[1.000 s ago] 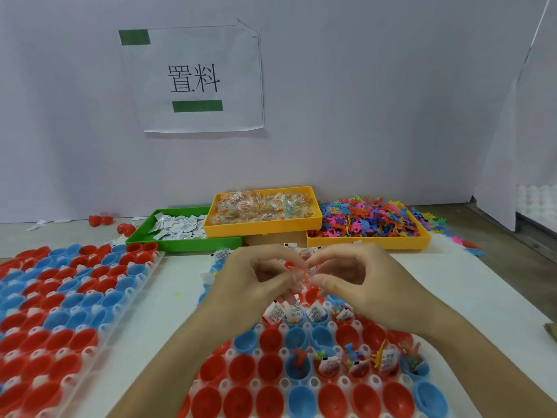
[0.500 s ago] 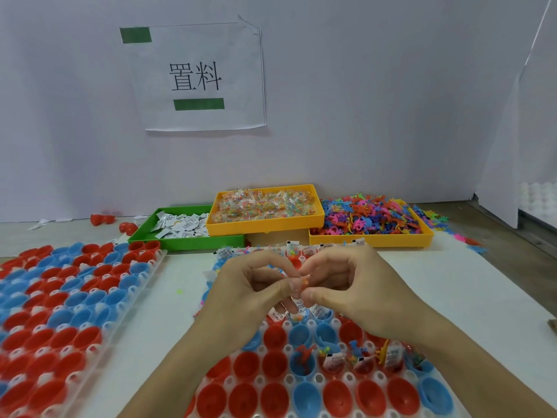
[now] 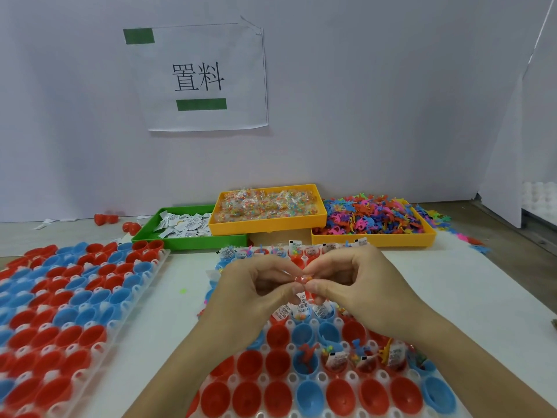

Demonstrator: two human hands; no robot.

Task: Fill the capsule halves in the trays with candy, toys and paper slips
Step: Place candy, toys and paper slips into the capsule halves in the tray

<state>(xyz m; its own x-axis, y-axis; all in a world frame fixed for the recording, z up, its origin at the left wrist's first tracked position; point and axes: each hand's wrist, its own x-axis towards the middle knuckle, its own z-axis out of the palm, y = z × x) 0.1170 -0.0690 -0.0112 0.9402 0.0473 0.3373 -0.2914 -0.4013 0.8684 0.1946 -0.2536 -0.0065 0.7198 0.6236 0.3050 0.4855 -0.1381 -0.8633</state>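
1. The left hand (image 3: 256, 294) and the right hand (image 3: 355, 285) meet fingertip to fingertip above the near capsule tray (image 3: 319, 378), both with fingers curled.
2. Between the fingertips is pinched a small candy packet (image 3: 301, 280), clear wrap with orange and red bits inside; which hand bears most of the grip cannot be told.
3. The near capsule tray is a clear plastic grid that holds red and blue capsule halves (image 3: 278, 363), open side up. It lies on the white bench (image 3: 452, 297) right under the hands.
4. Capsule halves in the far rows and in one row at the right already hold paper slips (image 3: 321, 310), candy and small toys; the nearest row and those at the left of the tray show bare insides.
5. A red toy figure (image 3: 306, 354) stands in a blue half near the tray's middle.
6. A second capsule tray (image 3: 75, 303) lies to the left, apart from the first, its red and blue halves unfilled as far as can be seen.
7. At the back of the bench stand three bins side by side: a green bin (image 3: 193, 241) with folded paper slips, an orange bin (image 3: 268, 226) with candy packets, raised above the others, and a yellow bin (image 3: 373, 238) heaped with coloured plastic toys, some spilt beside it at the right.
8. A few loose red capsule halves (image 3: 105, 218) lie left of the green bin.
9. A paper sign (image 3: 205, 76) with two printed characters is held to the wall by green tape.
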